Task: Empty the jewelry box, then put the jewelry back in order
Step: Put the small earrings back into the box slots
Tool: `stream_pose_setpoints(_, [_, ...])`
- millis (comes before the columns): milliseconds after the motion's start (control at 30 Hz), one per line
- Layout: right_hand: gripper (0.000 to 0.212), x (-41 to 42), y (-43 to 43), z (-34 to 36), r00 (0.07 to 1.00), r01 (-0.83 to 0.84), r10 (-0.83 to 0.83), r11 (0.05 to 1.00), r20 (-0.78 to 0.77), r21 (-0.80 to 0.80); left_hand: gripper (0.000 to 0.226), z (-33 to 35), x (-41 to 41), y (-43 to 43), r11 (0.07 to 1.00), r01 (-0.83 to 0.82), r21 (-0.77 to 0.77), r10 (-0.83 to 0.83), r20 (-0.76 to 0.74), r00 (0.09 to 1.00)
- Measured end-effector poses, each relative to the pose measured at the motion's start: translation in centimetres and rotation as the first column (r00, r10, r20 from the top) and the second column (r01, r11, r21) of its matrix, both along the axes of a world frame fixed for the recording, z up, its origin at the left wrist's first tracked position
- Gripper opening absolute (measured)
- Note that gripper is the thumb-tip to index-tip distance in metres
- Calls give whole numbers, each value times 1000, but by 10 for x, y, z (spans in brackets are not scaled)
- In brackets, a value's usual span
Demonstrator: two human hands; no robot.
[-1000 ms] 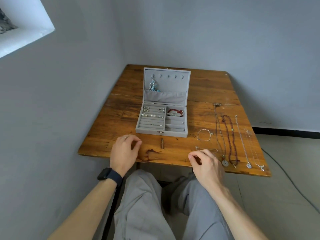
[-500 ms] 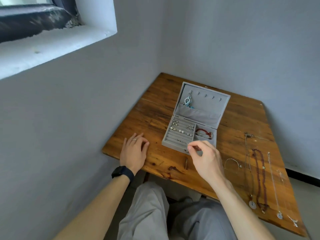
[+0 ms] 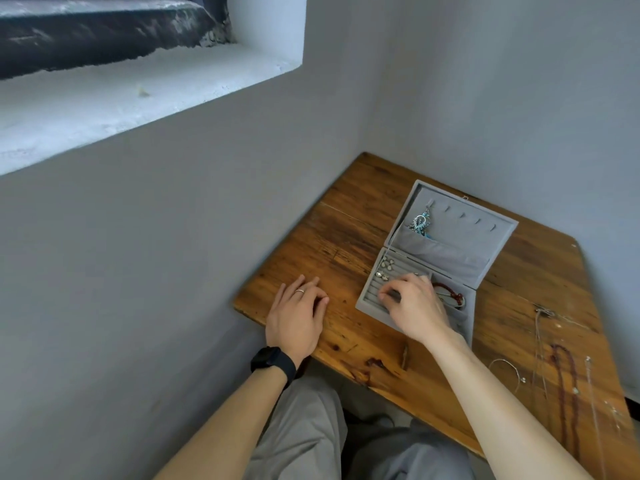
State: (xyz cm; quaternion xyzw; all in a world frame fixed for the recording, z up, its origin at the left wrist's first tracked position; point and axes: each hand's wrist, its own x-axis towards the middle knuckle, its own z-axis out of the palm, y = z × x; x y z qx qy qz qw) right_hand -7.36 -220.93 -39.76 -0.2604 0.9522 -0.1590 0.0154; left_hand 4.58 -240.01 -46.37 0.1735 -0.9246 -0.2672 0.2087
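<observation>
Left hand point(image 3: 296, 317): lies palm down on the tabletop point(image 3: 346, 244) near its near-left corner, fingers straight and close together, holding nothing. It likely rests there to steady the body while the other hand works.
Watch point(image 3: 273, 363): a dark band on the left wrist, just off the near edge.
Jewelry box point(image 3: 446, 258): grey, open, set toward the left half of the tabletop with its lid propped back toward the far edge, so both the lid hooks and the tray are in reach.
Earrings point(image 3: 385, 267): small pale studs seated in the padded rolls of the tray's left section, toward the hinge. The rolls keep each pair apart.
Right hand point(image 3: 415, 308): hovers over the near-left part of the tray, fingers curled, thumb and forefinger tips drawn together at the rolls. Whether a small piece sits between them cannot be told.
Blue pendant point(image 3: 420, 224): hangs from the leftmost hook of the lid, its lower end tucked into the lid pocket. The other hooks are bare.
Red bracelet point(image 3: 449, 295): lies in a right-hand compartment of the tray, partly hidden by the right hand.
Bangle point(image 3: 503, 359): thin silver hoop on the tabletop near the near edge, right of the box.
Silver chains point(image 3: 538, 344): stretched straight from mid-table toward the near-right corner, so they do not tangle.
Bead necklace point(image 3: 558, 372): dark red, laid lengthwise beside the chains.
Stage: the necklaces are out while the small pieces sit in the tray, so the box is only partly emptied or refilled. Which of the two, I cannot tell.
</observation>
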Motion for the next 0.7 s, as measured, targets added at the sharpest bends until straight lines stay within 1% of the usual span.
stream_pose_setpoints(200, [16, -4, -9, 8, 999, -9, 12, 996, -30, 88, 19, -2, -1, 0, 1000, -9, -2, 9, -29, 1000])
stream_pose_setpoints(400, [14, -1, -18, 10, 989, 24, -8, 994, -149, 108, 18, -4, -2, 0, 1000, -12, 1, 12, -37, 999])
stream_pose_setpoints(500, [14, 0, -17, 9, 988, 20, -6, 996, -153, 91, 17, -5, -2, 0, 1000, -15, -1, 15, -43, 999])
stream_pose_setpoints(600, [17, 0, -10, 6, 994, -5, 10, 999, -106, 46, 16, -5, -3, 0, 1000, -15, 2, 16, -57, 998])
stream_pose_setpoints(700, [20, 2, -1, 4, 995, -15, 15, 1000, -96, 1, 16, -6, -4, 0, 1000, -12, 6, 12, -55, 998])
